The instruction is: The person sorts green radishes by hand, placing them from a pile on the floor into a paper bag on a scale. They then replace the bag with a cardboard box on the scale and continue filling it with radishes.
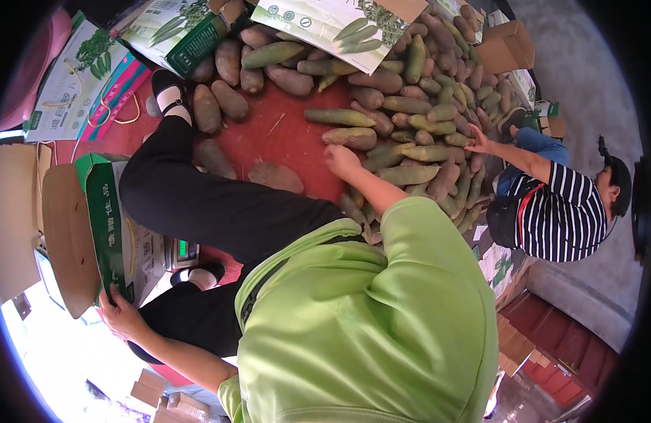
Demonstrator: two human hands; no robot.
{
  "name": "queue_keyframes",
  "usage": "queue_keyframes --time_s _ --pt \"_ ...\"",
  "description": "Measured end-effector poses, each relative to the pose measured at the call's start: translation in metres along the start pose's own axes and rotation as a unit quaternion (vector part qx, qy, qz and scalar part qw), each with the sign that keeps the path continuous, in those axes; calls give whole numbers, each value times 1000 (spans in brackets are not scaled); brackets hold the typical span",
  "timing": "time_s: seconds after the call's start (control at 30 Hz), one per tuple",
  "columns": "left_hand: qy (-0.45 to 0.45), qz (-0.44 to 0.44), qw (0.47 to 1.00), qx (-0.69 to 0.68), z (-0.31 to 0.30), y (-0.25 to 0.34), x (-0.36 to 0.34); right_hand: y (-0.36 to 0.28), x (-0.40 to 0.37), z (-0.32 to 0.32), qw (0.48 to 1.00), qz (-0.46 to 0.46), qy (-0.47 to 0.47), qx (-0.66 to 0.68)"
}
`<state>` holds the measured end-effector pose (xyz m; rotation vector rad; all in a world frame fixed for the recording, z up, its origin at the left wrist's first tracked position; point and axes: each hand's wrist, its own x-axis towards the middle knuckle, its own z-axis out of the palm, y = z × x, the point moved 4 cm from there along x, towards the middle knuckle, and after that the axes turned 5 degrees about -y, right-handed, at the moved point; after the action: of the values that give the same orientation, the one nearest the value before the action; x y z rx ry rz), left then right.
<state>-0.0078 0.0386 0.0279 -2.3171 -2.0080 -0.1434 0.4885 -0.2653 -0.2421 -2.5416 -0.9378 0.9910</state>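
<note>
A large pile of green and purplish-brown radishes (410, 173) covers the red floor in front of me. My right hand (342, 161) is at the near-left edge of the pile, just below a brownish radish (349, 137); its fingers are curled and what they hold, if anything, is hidden. At the lower left, my left hand (121, 317) grips the edge of an open green and white carton (114, 225). This carton stands beside my legs, by a scale with a lit green display (184, 249).
Printed cartons (339, 28) lie at the top, over part of the pile. A person in a striped shirt (562, 211) reaches into the pile from the right. Gift boxes (78, 77) stand at the upper left, near a pink basin (40, 70).
</note>
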Motion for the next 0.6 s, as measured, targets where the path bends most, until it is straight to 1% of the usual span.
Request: queue_keyframes --time_s 0.03,0.1,0.13,0.2,0.27,0.33,0.37,0.43,0.5,0.57,0.6 --pt "0 2 1000 2 2 -1 1 11 -6 -1 1000 1 0 2" --pt "12 -2 1000 9 2 -4 0 31 -17 -3 997 39 -5 -67" --pt "11 -1 1000 11 2 -4 0 32 -20 -11 997 40 -6 -66" --pt "15 -4 1000 8 1 -3 0 31 -24 -32 989 26 5 -143" --pt "20 1 1000 13 4 -8 1 45 -17 -46 987 28 10 -158" --pt "24 5 1000 17 3 -7 1 49 -17 -70 975 55 30 -214" --pt "11 -6 1000 7 2 -7 0 54 -17 -77 975 53 28 -214" --pt "-1 -21 1000 -2 4 -7 0 67 -17 -96 958 106 45 -262" --pt "44 10 999 15 5 -8 -1 82 -21 -109 955 140 32 -258" --pt "53 43 998 3 11 -17 0 92 -31 -118 950 162 -1 -266" --pt "32 31 999 -17 5 -6 0 93 -36 -122 952 150 -11 -266"
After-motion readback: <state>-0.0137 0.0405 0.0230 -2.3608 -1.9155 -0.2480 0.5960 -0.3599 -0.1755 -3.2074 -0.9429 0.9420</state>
